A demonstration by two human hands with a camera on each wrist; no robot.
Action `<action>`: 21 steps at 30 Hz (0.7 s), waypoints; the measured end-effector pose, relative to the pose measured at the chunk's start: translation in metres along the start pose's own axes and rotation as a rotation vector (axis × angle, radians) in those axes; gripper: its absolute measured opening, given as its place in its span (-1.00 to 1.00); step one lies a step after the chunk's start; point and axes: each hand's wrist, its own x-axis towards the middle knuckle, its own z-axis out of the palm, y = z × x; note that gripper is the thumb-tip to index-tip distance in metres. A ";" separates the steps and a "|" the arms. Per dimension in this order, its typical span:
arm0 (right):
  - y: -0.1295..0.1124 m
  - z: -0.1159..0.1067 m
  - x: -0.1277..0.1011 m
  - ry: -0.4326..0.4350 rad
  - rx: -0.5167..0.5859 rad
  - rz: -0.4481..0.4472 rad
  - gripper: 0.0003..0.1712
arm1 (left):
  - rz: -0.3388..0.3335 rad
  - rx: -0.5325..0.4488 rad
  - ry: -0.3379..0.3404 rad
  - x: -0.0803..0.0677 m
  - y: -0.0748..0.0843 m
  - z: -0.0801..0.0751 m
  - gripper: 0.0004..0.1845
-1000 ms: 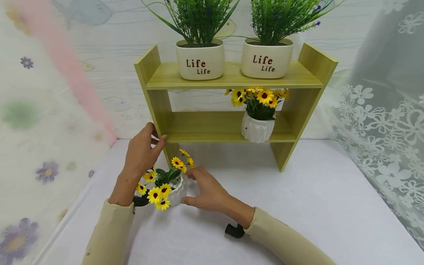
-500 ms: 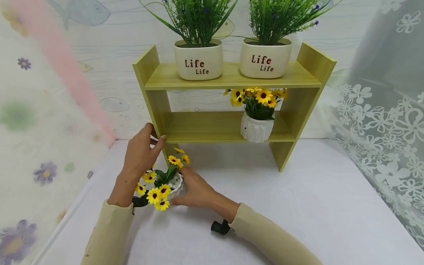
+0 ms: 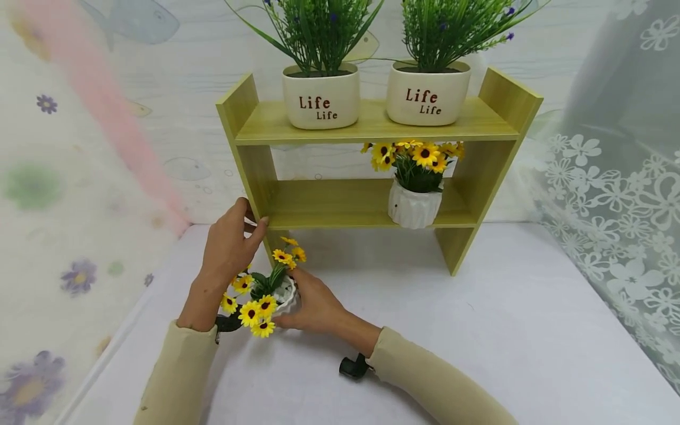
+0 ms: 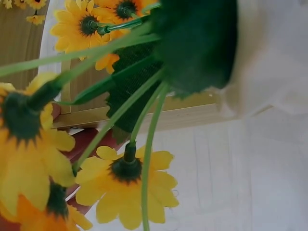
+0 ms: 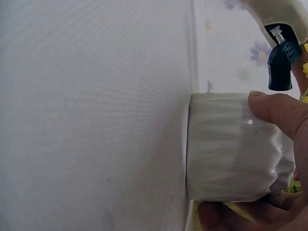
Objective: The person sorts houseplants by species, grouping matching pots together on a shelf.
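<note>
A small white fluted pot [image 5: 231,144] with yellow sunflowers [image 3: 249,313] stands on the white tablecloth, just in front of the shelf's left leg. Around its right side my right hand [image 3: 319,302] grips it, the thumb on the near wall and fingers on the far side. My left hand [image 3: 225,245] holds the left side panel of the wooden shelf [image 3: 329,203] at the middle board's height, thumb on the front edge; its other fingertips are partly hidden behind the panel. Sunflower heads [image 4: 127,187] fill much of the left wrist view, hiding most of that hand.
A second white pot [image 3: 414,206] of sunflowers stands at the right of the middle board. On the top board are two cream "Life" planters [image 3: 321,100] with green plants. Patterned curtains hang at the back and sides. Each wrist carries a black camera mount [image 3: 353,367].
My right hand has moved left onto the pot and now grips it; a second ago its fingers were spread beside it. My left hand stays on the shelf panel.
</note>
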 end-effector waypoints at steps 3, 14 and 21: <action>0.002 0.000 -0.001 0.004 0.004 -0.012 0.01 | -0.008 -0.002 -0.005 0.000 0.000 0.001 -0.64; 0.007 -0.004 -0.004 0.031 -0.028 0.016 -0.01 | -0.017 0.008 -0.014 0.000 0.001 0.001 -0.65; 0.006 -0.016 -0.003 0.026 -0.018 0.010 -0.03 | -0.015 0.009 -0.023 0.000 -0.001 0.001 -0.64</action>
